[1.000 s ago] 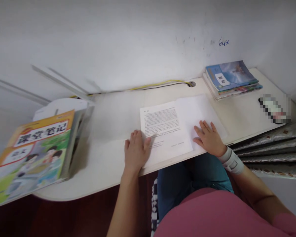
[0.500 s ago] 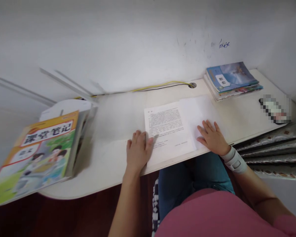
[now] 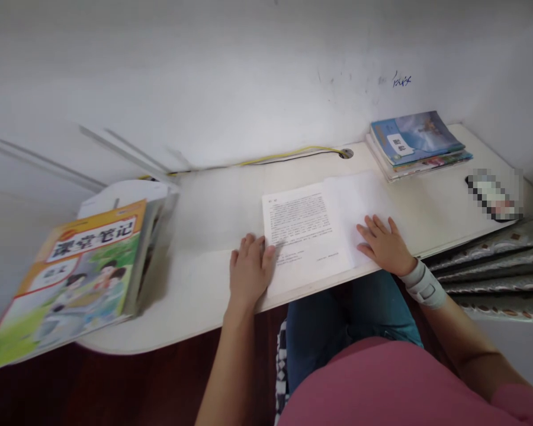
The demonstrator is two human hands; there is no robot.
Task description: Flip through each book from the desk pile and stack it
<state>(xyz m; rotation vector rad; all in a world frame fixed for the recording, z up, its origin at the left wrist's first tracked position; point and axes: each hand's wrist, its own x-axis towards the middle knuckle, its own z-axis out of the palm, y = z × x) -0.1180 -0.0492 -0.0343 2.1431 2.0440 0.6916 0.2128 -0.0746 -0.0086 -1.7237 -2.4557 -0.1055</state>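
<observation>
A printed page (image 3: 299, 216) with dense dark text lies flat on the white desk, close to its front edge. Along its right side is a pale blank sheet (image 3: 349, 189). To its left, a faint, see-through-looking sheet (image 3: 217, 207) covers part of the desk. My left hand (image 3: 249, 269) rests palm down at the page's lower left edge, fingers extended and thumb over the paper. On the blank sheet's lower right part lies my right hand (image 3: 384, 245), flat with fingers spread. A grey band is around that wrist. Neither hand grips anything.
A stack of books with a yellow-orange cover (image 3: 84, 278) stands at the left end of the desk (image 3: 190, 296). Blue-topped books (image 3: 415, 139) are piled at the back right, near a blurred-out phone (image 3: 493, 195). A yellow cable (image 3: 288, 152) runs along the wall into a hole.
The view has shifted slightly, so the left-hand books appear a little farther right. Both hands stay where they were on the paper.
</observation>
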